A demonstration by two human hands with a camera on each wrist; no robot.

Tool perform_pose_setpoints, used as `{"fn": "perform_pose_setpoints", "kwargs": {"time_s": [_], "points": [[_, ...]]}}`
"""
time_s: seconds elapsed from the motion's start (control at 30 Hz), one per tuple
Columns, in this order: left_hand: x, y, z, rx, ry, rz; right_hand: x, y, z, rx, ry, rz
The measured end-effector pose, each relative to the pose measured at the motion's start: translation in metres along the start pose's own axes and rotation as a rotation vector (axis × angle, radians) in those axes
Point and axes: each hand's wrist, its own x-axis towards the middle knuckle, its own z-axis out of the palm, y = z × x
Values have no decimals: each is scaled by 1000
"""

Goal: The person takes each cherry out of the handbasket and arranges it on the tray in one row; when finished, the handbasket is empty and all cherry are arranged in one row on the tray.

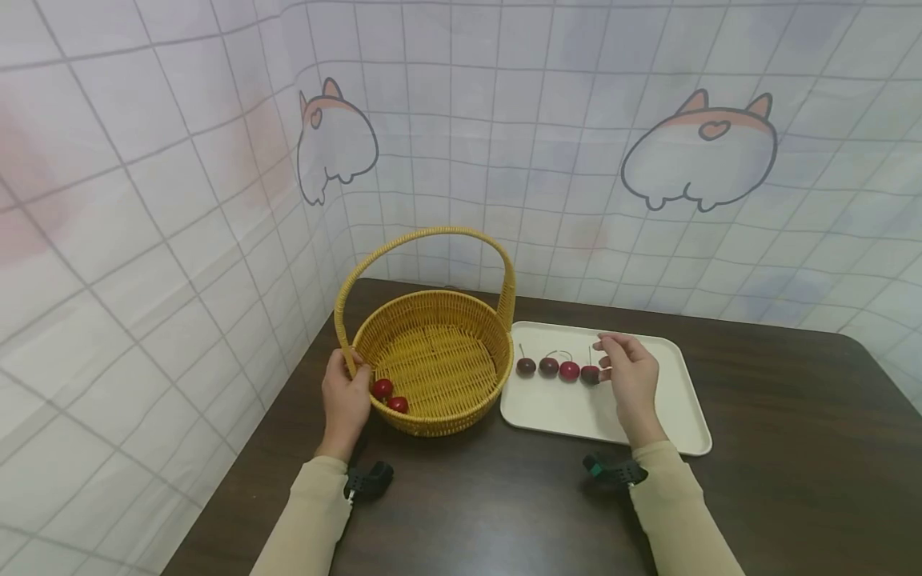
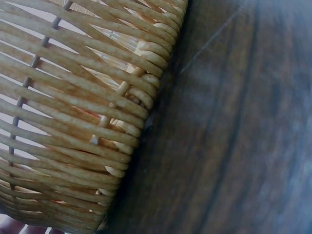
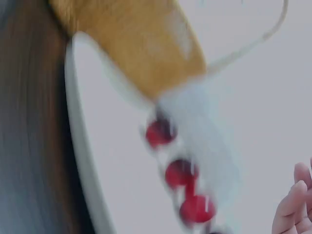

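My left hand [image 1: 346,400] grips the left side of a yellow woven basket [image 1: 437,416] where its tall handle meets the rim. Two red cherries [image 1: 389,396] lie inside the basket near that hand. My right hand [image 1: 634,380] is over a white tray [image 1: 555,412], its fingers beside the rightmost dark cherry [image 1: 590,374] of a row of several, which have thin stems. Nothing shows held in it. In the right wrist view its fingers [image 3: 292,207] are at the lower right, apart from the blurred cherries [image 3: 181,173]. The left wrist view is mostly basket weave [image 2: 73,107].
Basket and tray stand side by side on a dark wooden table [image 1: 475,512]. Behind and to the left hangs a white gridded cloth [image 1: 461,144] with cartoon animal prints. A black wrist strap with a camera [image 1: 370,480] sits on each forearm.
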Motion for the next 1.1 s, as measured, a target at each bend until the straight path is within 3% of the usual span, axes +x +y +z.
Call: {"fn": "perform_pose_setpoints", "kwargs": {"time_s": [0.13, 0.33, 0.53, 0.73, 0.93, 1.1], "points": [[-1, -1, -1, -3, 0, -6, -20, -13, 30, 49, -146, -61], [-5, -6, -2, 8, -5, -16, -49, -15, 74, -17, -412, -241], [-7, -7, -2, -3, -5, -11, -61, -19, 106, -156, -538, -390], [-5, -9, -3, 2, 3, 3, -60, -31, 138, -405, -649, -382], [-1, -7, -2, 11, 20, 12, -55, -37, 164, -548, -829, -301], [1, -4, -1, -5, 8, 25, -54, -36, 175, -632, -930, -335]]}}
